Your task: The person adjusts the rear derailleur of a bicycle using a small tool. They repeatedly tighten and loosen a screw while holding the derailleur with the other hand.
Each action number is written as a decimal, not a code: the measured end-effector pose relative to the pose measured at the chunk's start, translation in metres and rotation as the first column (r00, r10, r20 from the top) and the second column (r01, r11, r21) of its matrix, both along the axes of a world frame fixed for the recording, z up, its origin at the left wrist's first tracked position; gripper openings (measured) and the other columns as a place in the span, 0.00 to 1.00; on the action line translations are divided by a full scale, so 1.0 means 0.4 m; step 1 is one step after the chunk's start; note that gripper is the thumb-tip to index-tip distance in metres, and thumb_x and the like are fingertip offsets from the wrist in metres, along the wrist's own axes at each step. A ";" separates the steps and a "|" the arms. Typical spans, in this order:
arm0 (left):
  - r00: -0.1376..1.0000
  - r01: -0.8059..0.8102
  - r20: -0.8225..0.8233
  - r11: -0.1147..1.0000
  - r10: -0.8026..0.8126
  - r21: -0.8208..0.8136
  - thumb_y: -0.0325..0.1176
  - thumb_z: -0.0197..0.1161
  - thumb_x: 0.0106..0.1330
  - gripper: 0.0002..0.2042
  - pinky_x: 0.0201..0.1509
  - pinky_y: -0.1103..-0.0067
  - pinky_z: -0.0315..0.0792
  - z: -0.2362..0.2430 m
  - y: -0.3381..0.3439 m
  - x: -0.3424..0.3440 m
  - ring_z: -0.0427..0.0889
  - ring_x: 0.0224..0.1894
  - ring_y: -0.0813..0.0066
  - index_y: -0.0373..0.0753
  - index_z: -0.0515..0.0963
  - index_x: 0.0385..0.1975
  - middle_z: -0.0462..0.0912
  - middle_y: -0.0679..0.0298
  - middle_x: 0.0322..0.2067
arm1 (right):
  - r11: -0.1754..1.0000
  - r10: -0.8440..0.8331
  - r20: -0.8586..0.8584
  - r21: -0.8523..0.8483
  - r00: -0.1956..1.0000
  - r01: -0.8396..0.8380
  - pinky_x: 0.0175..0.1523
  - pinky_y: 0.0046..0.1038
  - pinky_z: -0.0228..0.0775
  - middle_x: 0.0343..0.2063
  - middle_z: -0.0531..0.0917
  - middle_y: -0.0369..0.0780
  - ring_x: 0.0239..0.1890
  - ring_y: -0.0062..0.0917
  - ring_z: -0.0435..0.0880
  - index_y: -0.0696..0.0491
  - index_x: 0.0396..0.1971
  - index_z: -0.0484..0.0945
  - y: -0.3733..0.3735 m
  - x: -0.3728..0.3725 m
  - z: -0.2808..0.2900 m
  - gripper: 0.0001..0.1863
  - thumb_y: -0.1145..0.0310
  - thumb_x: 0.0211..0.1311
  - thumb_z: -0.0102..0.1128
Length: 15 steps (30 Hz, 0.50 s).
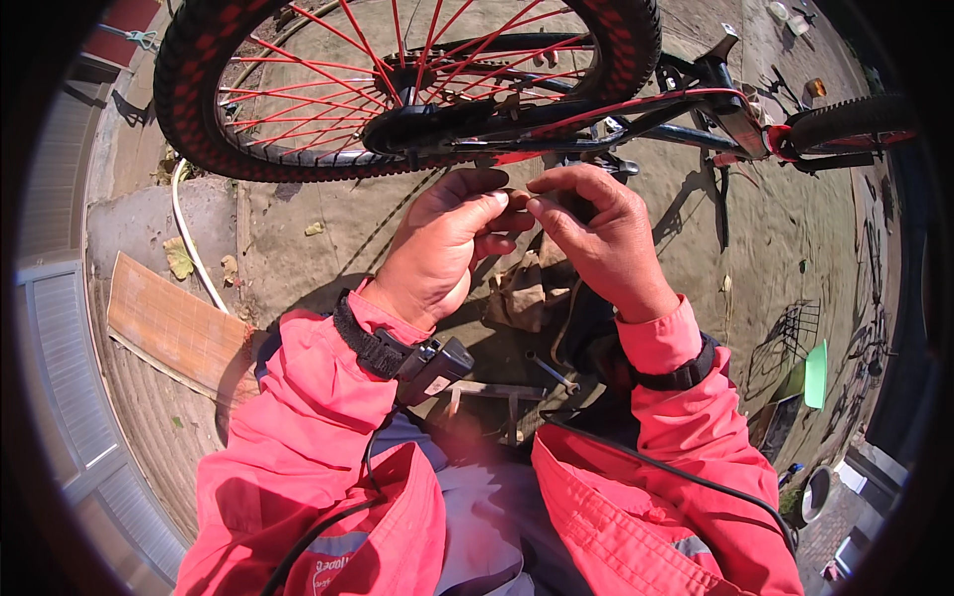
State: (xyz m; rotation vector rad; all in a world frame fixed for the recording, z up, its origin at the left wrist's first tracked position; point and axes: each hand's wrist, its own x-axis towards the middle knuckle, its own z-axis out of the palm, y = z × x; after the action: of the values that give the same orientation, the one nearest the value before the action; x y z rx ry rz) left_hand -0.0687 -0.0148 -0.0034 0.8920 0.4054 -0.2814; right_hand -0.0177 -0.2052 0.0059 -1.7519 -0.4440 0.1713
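My left hand (437,238) and my right hand (608,238) meet just on my side of a bicycle's rear wheel. Both are closed, fingertips nearly touching, thumbs pressed to the forefingers. Whatever they pinch is too small and too covered by the fingers to name. Past my hands is the bicycle wheel, with its black and red tyre (184,109) and red spokes. A black chain cover (437,127) sits by its hub. From there the dark frame (686,107) runs right to the front wheel (855,121).
Below my hands lie a wrench (554,373) and a crumpled brown piece (519,296). An orange-brown board (174,323) and a pale hose (189,238) are at left. To the right are a wire basket (798,326) and a green plastic piece (816,375).
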 end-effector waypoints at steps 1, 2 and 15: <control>1.000 -0.016 0.005 1.000 0.016 -0.014 0.29 0.61 0.77 0.11 0.39 0.80 0.80 -0.002 0.002 0.007 0.89 0.44 0.71 0.39 0.78 0.55 0.88 0.60 0.46 | 0.999 -0.035 -0.072 0.030 0.997 0.038 0.47 0.23 0.79 0.39 0.88 0.38 0.40 0.18 0.86 0.58 0.45 0.86 0.000 0.011 0.000 0.11 0.77 0.63 0.73; 1.000 -0.025 -0.002 1.000 0.025 -0.006 0.29 0.62 0.76 0.11 0.38 0.81 0.79 -0.004 0.005 0.013 0.89 0.43 0.71 0.39 0.78 0.55 0.88 0.60 0.45 | 0.997 -0.060 -0.100 0.036 0.993 0.064 0.47 0.22 0.78 0.38 0.88 0.35 0.41 0.15 0.84 0.59 0.45 0.86 -0.001 0.025 0.001 0.10 0.77 0.65 0.73; 0.999 -0.044 -0.023 0.996 0.046 0.083 0.30 0.57 0.74 0.08 0.22 0.82 0.64 0.031 0.038 0.096 0.75 0.22 0.79 0.37 0.76 0.48 0.80 0.65 0.30 | 0.790 0.084 0.103 -0.613 0.991 -0.004 0.37 0.33 0.76 0.31 0.87 0.46 0.29 0.31 0.84 0.55 0.54 0.85 0.058 0.214 0.103 0.26 0.63 0.55 0.78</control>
State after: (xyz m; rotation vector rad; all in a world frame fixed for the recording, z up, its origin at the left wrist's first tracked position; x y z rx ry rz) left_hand -0.0303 0.0003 0.0091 0.9596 0.4629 -0.2358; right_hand 0.0679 -0.1820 0.0473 -2.4076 -0.5623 0.2611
